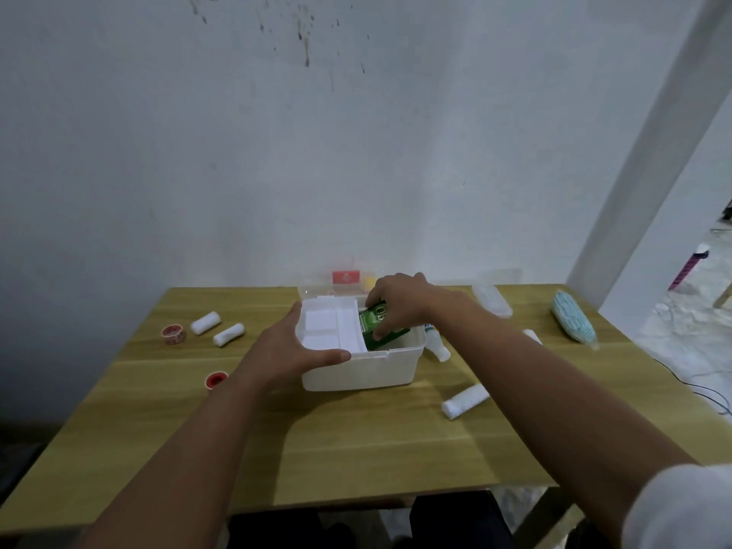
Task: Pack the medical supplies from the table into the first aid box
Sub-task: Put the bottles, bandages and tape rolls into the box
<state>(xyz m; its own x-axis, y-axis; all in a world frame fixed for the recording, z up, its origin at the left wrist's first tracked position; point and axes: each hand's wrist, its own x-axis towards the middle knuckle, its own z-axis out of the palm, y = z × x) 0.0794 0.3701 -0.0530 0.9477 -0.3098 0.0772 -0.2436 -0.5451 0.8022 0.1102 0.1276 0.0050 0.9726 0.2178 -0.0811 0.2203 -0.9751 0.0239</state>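
The white first aid box point(356, 372) stands open in the middle of the wooden table point(356, 441). White gauze pads point(330, 324) fill its left part. My right hand point(400, 301) is shut on a green carton point(376, 324), tilted inside the box's right part. My left hand point(291, 350) grips the box's left front corner, thumb along the front rim. On the table lie two white bandage rolls point(218, 328) and two red tape rolls point(174, 334) at the left, another bandage roll point(465, 401) and a white bottle point(437, 348) at the right.
The box's clear lid with a red label point(346, 277) stands open behind it against the wall. A clear tray point(491, 299) and a bag of blue face masks point(574, 322) lie at the back right. The table's right edge drops to the floor with a cable.
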